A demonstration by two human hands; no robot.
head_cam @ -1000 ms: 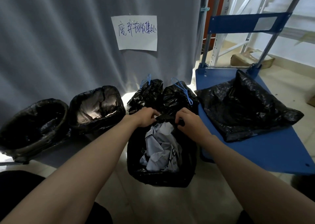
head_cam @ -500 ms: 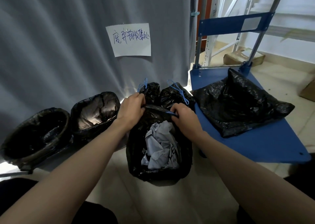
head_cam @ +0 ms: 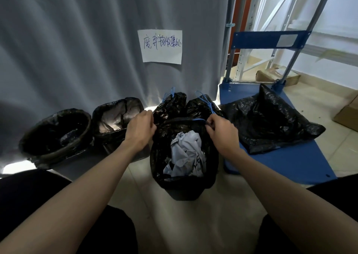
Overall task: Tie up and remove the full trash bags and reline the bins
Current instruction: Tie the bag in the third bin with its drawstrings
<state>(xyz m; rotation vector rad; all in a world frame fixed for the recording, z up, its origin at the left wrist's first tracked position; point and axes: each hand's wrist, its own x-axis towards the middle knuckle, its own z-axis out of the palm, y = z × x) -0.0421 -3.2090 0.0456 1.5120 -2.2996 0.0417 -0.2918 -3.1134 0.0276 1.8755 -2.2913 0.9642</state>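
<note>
Grey curtain (head_cam: 77, 50) bearing a handwritten paper sign (head_cam: 160, 46); pale tiled floor (head_cam: 213, 215); white metal shelving (head_cam: 271, 41) at right.

This looks like a waste collection corner in a storeroom or warehouse. A handwritten paper sign (head_cam: 160, 46) is fixed to a grey curtain (head_cam: 77, 50), and below it lined bins (head_cam: 56, 135) and tied black bags (head_cam: 170, 104) stand in a row on the pale tiled floor (head_cam: 213, 211). At the right stands a blue platform trolley (head_cam: 302, 161), with slotted metal racking (head_cam: 257, 31) and cardboard boxes (head_cam: 346, 114) behind it.
</note>
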